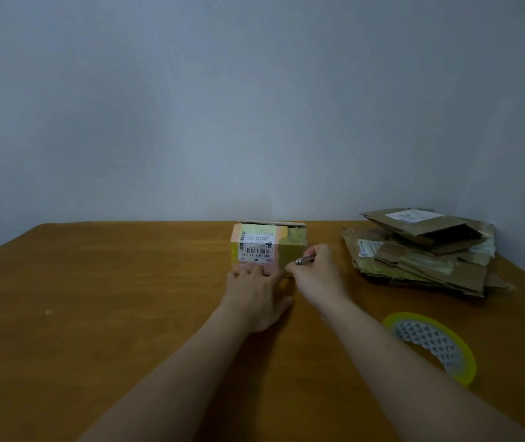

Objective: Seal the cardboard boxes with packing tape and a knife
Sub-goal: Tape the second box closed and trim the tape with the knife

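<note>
— Cutting the tape now?
— Yes. My left hand presses flat against the box, at twelve o'clock on the table; my right hand grips the knife closed. Keep it shallow. Tape roll lies at four o'clock.

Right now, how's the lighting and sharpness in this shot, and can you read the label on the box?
Head view: dim, even light with soft shadows under the hands; slightly soft overall; wide-angle bowing along the table edge. The box label shows a barcode, its small print too blurred to read. No glare on the tape roll.
</note>
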